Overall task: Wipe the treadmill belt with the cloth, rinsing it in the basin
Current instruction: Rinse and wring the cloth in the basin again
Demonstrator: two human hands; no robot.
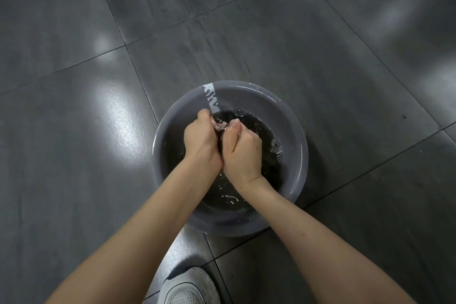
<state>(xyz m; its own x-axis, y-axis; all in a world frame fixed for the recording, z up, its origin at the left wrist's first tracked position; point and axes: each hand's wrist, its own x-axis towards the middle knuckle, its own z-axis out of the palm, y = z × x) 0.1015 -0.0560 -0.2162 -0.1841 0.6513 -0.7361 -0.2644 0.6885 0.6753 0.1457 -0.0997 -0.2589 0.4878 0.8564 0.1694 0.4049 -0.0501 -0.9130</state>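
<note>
While both fists are clamping a small, pale, sodden cloth point(219, 126) above the dark water of the round grey plastic basin point(299, 136), the rinsing step appears to be in hand. The left hand point(201, 138) and right hand point(243, 153) are gripping it, fingers point(203, 116) curled tight, seemingly wringing. Only a crumpled wet scrap is showing between them. Next, it is needing squeezing out and carrying to the belt.

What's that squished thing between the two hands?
The wet cloth. The left hand and right hand both grip it, bunched up, over the water in the basin. The head view shows it.
</note>
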